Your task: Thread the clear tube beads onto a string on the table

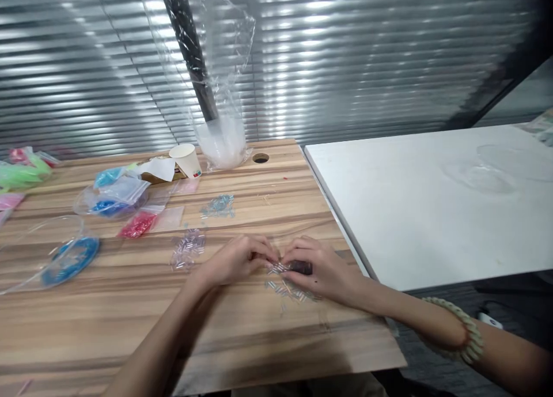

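Observation:
My right hand (322,270) is closed around a small dark brown cylindrical piece (301,267), its exact kind unclear. Clear tube-shaped beads (279,267) show at the end of that piece, between the two hands. My left hand (242,259) has its fingertips pinched together at these beads; what exactly they grip is too small to make out. Just below the hands lies a loose scatter of clear tube beads (294,293) on the wooden table (242,339). To the left of my left hand is a pile of pale purple beads (189,248), and a pile of blue-grey beads (219,205) sits farther back.
Bags of red beads (138,224) and blue beads (110,205) lie at left, near a round container with blue contents (71,261). A paper cup (185,159) and a clear plastic bag (224,140) stand at the back. A white table (432,212) adjoins on the right.

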`<action>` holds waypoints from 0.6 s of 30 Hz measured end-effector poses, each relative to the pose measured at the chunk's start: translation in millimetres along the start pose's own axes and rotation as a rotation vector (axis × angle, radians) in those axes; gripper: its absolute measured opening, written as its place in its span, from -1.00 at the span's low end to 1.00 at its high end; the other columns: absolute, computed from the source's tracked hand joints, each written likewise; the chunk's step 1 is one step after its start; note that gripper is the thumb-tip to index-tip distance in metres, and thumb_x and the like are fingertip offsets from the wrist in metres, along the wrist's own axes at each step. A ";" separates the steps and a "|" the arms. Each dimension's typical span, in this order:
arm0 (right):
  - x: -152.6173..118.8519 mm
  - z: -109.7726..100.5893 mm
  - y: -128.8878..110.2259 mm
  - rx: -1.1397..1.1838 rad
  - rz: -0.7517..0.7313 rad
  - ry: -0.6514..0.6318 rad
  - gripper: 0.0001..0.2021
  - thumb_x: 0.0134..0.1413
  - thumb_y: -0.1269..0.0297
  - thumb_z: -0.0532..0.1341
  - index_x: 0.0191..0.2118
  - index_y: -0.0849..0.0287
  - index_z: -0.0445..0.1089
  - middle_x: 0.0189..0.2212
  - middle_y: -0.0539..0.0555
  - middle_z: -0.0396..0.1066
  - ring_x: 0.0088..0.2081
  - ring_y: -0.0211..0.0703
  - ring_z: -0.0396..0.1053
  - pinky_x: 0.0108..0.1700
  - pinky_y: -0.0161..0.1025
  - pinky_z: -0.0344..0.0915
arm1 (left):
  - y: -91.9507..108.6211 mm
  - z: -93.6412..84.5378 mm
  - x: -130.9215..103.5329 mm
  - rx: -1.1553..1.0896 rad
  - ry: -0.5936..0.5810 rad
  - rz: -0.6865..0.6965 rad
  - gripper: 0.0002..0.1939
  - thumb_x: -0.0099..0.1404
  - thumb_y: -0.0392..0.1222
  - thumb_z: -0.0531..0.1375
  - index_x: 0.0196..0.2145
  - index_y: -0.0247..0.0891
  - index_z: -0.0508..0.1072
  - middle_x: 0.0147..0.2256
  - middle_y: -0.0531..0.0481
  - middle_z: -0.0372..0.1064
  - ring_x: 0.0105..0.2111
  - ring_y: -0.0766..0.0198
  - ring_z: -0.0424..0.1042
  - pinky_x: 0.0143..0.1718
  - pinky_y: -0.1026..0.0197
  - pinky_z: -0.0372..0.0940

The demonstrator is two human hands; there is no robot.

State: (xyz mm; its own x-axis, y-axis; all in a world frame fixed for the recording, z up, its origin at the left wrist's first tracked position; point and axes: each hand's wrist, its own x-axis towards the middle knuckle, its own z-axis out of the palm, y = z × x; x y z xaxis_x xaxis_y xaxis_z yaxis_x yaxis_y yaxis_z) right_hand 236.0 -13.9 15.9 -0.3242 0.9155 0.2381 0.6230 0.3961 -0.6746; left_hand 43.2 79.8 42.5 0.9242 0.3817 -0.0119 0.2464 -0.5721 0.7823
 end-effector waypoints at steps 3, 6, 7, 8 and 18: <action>0.1 -0.5 -5.6 -0.051 -0.002 0.008 -0.94 0.04 0.39 0.23 -0.32 0.16 0.45 -0.33 0.07 0.41 -0.25 -0.17 0.33 -0.23 -0.25 0.25 | -3.4 0.7 -0.7 0.053 0.003 0.019 -0.82 0.23 -0.43 0.18 -0.27 -0.26 0.55 -0.33 -0.01 0.44 -0.32 0.31 0.40 -0.27 0.33 0.25; 1.1 2.1 -8.2 -0.081 0.005 0.025 -0.93 0.04 0.42 0.22 -0.36 0.17 0.45 -0.35 0.06 0.41 -0.26 -0.18 0.32 -0.23 -0.24 0.25 | -8.3 3.8 -0.5 0.125 0.021 0.040 -0.84 0.24 -0.40 0.18 -0.29 -0.25 0.54 -0.33 0.00 0.43 -0.34 0.31 0.40 -0.29 0.34 0.24; 1.3 3.2 -8.0 -0.083 0.011 0.024 -0.93 0.05 0.42 0.21 -0.36 0.17 0.46 -0.36 0.06 0.41 -0.26 -0.18 0.32 -0.22 -0.24 0.25 | -9.5 4.9 -0.3 0.151 0.027 0.045 -0.84 0.25 -0.40 0.17 -0.29 -0.25 0.54 -0.33 0.01 0.43 -0.34 0.31 0.40 -0.30 0.34 0.23; 1.5 4.2 -7.4 -0.082 0.018 0.022 -0.92 0.06 0.42 0.21 -0.37 0.16 0.46 -0.36 0.06 0.41 -0.26 -0.18 0.33 -0.22 -0.24 0.25 | -10.4 5.8 -0.2 0.177 0.033 0.047 -0.83 0.26 -0.40 0.16 -0.30 -0.24 0.54 -0.33 0.01 0.44 -0.34 0.31 0.40 -0.30 0.34 0.23; 10.7 2.5 -12.6 -0.171 -0.010 -0.061 -0.91 0.08 0.42 0.20 -0.36 0.17 0.46 -0.31 0.07 0.40 -0.24 -0.18 0.32 -0.21 -0.26 0.24 | 2.8 9.9 -0.5 0.424 -0.021 -0.013 -0.83 0.30 -0.36 0.11 -0.33 -0.25 0.51 -0.30 -0.01 0.44 -0.34 0.24 0.40 -0.37 0.30 0.19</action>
State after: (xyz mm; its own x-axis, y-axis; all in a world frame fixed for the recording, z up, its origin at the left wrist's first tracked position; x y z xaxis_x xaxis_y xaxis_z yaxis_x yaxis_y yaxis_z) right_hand 222.9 -9.2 25.2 -0.3700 0.9077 0.1981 0.7299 0.4159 -0.5425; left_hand 46.3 70.8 38.5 0.9248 0.3787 -0.0366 0.3526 -0.8169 0.4565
